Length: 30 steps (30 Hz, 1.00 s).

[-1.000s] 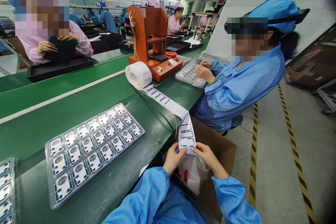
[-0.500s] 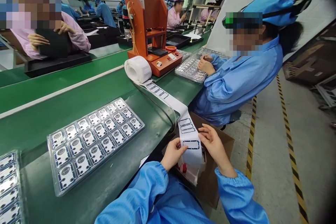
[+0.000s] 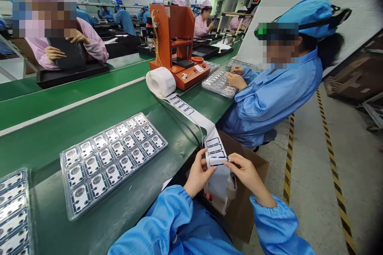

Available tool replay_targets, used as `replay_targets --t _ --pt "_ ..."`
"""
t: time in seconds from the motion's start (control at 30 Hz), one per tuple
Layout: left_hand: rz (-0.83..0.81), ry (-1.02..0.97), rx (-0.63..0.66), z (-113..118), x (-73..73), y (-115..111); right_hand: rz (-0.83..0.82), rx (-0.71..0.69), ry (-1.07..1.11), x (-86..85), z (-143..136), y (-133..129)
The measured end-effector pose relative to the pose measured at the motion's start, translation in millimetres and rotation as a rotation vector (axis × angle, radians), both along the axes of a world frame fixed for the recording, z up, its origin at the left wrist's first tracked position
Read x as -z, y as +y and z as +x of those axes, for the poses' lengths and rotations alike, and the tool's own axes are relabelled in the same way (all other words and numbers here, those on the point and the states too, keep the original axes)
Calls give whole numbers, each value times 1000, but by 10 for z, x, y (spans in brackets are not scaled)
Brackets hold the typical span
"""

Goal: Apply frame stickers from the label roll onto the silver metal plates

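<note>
A white backing strip (image 3: pixel 212 132) with dark frame-shaped stickers runs off the table edge from a white roll (image 3: pixel 169 82). My left hand (image 3: pixel 196 173) grips the strip's left edge between thumb and fingers. At the strip's right side, my right hand (image 3: pixel 245 170) pinches the corner of one sticker (image 3: pixel 217 163), which looks partly lifted. Below both hands the strip's loose end hangs over an open cardboard box (image 3: pixel 257 183). To the left on the table lies a clear tray (image 3: pixel 66 199) holding several metal plates with dark edges and round holes.
An orange press machine (image 3: pixel 187 77) stands behind the roll. A second tray (image 3: pixel 28 191) lies at the left edge. Cables (image 3: pixel 191 131) cross beside the strip. On the right, a co-worker in blue (image 3: pixel 269 83) handles plates on another tray (image 3: pixel 220 83).
My right hand has closed from spread fingers into a pinch on a sticker's corner. The strip has shifted, and the sticker now lies between my hands. The view has tilted slightly up.
</note>
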<state>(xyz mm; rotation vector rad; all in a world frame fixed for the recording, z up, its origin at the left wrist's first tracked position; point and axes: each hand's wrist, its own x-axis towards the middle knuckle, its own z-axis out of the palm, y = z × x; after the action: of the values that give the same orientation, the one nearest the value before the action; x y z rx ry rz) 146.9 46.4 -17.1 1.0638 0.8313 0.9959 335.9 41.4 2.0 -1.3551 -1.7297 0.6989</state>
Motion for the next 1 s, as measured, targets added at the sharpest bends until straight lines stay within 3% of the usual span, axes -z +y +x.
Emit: replay_targets --t 0.17,0.3,0.47,0.57,0.73,1.0 --pt "10 67 -36 -20 69 54 25 -36 -104 -67 63 22" --pt "71 150 -56 -50 62 63 178 -21 -219 -297 130 71" --pt "104 193 -39 -63 -9 42 328 -231 -629 -680 60 159" --pt "108 213 -41 -58 -26 38 382 -320 -839 -809 -30 191" --pt "114 227 -47 -57 -17 41 477 -362 -1029 -870 -156 190" --pt "104 205 -36 -53 -17 31 554 -371 -1109 -932 -275 121"
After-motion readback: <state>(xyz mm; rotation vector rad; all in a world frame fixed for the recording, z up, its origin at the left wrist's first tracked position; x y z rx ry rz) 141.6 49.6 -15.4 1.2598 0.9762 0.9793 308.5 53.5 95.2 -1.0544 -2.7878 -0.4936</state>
